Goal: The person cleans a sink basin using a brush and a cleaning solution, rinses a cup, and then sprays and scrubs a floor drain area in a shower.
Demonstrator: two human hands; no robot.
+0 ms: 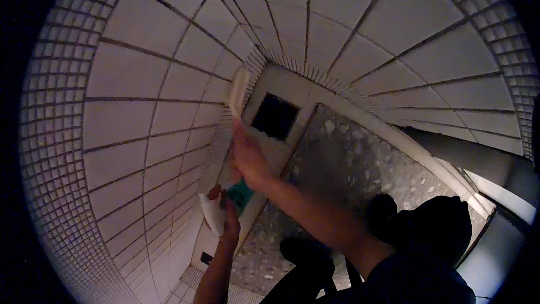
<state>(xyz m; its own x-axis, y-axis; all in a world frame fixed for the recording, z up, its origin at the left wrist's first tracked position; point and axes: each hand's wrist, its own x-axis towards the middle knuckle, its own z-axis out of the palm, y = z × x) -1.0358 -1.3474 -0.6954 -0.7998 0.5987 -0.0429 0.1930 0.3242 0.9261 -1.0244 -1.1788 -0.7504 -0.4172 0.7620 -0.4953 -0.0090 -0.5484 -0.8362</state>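
Observation:
My right hand is closed around the lower end of a long, pale, rounded thing. That thing lies along the foot of the left tiled wall, beside a dark square opening; dim light hides its exact kind. Nearer to me, my left hand is closed on a white curved piece low by the same wall. A teal-green piece shows between the two hands, next to my left fingers. Whether it is joined to the white piece I cannot tell.
White tiled walls meet at the far corner. A pale ledge holds the dark square opening and borders a speckled stone floor. My dark-clothed knees are below, and a dark panel stands at right.

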